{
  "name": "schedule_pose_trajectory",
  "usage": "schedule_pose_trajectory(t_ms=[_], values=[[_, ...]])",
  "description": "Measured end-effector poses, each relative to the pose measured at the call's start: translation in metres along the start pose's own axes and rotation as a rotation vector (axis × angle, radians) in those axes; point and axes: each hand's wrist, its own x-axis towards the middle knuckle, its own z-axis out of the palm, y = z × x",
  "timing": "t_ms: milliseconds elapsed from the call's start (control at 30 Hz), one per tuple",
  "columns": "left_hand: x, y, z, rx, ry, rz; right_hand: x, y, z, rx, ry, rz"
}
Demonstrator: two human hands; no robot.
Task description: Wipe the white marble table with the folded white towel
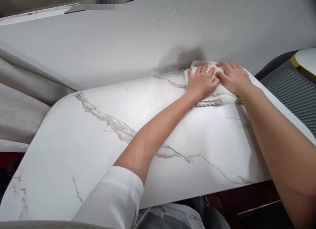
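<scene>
A folded cream cloth with wavy edges (217,100) lies in layers near the back right of a white marble-patterned tabletop (103,169). My left hand (201,81) rests flat on top of it, fingers spread and pointing to the back. Beside it, my right hand (233,77) presses on the cloth's right part. Its thumb and fingers are apart, though some fingertips are hard to see at the far edge. Both palms hide part of the cloth.
Behind the table rises a pale wall (111,48) with peeling patches. At the right stands a grey ribbed object with a white top (291,87). Light fabric folds (19,107) hang by the left edge. My lap (170,217) is at the front edge.
</scene>
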Motion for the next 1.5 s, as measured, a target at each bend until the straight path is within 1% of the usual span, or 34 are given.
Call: schedule_pose_trajectory(t_ms=[100, 167, 267, 367, 467, 600, 767, 867, 933, 1033, 1100, 1200, 1300, 1400, 1500], values=[[0.018, -0.012, 0.003, -0.029, -0.003, 0.003, 0.014, 0.0, 0.001, -0.002, -0.001, 0.025], [0.029, -0.015, 0.007, -0.034, 0.004, 0.001, 0.021, 0.0, 0.0, -0.002, -0.007, 0.04], [0.041, -0.012, 0.011, -0.035, 0.008, -0.013, 0.029, 0.005, -0.003, -0.007, -0.025, 0.06], [0.05, -0.004, 0.014, -0.032, 0.002, -0.033, 0.035, 0.013, -0.006, -0.019, -0.044, 0.069], [0.054, 0.004, 0.016, -0.009, -0.01, -0.051, 0.04, 0.022, -0.008, -0.027, -0.041, 0.071], [0.053, 0.014, 0.018, 0.022, -0.02, -0.067, 0.042, 0.033, -0.007, -0.029, -0.019, 0.088], [0.044, 0.031, 0.02, 0.086, -0.047, -0.081, 0.033, 0.042, -0.011, -0.05, -0.029, 0.092], [0.035, 0.045, 0.022, 0.093, -0.043, -0.077, 0.019, 0.049, -0.016, -0.047, -0.025, 0.102], [0.027, 0.055, 0.025, 0.089, -0.03, -0.046, 0.006, 0.055, -0.019, -0.041, -0.027, 0.114], [0.011, 0.072, 0.03, 0.087, 0.005, 0.008, -0.017, 0.065, -0.024, -0.041, -0.023, 0.138], [-0.003, 0.084, 0.031, 0.088, 0.018, 0.019, -0.034, 0.073, -0.026, -0.043, -0.004, 0.154], [-0.028, 0.104, 0.032, 0.078, 0.018, 0.037, -0.065, 0.085, -0.028, -0.056, 0.014, 0.178], [-0.056, 0.123, 0.031, 0.093, 0.052, 0.094, -0.1, 0.094, -0.032, -0.087, 0.011, 0.204], [-0.083, 0.139, 0.032, 0.118, 0.084, 0.159, -0.137, 0.098, -0.036, -0.1, 0.007, 0.21], [-0.106, 0.152, 0.034, 0.14, 0.099, 0.19, -0.168, 0.098, -0.039, -0.09, 0.011, 0.204]])
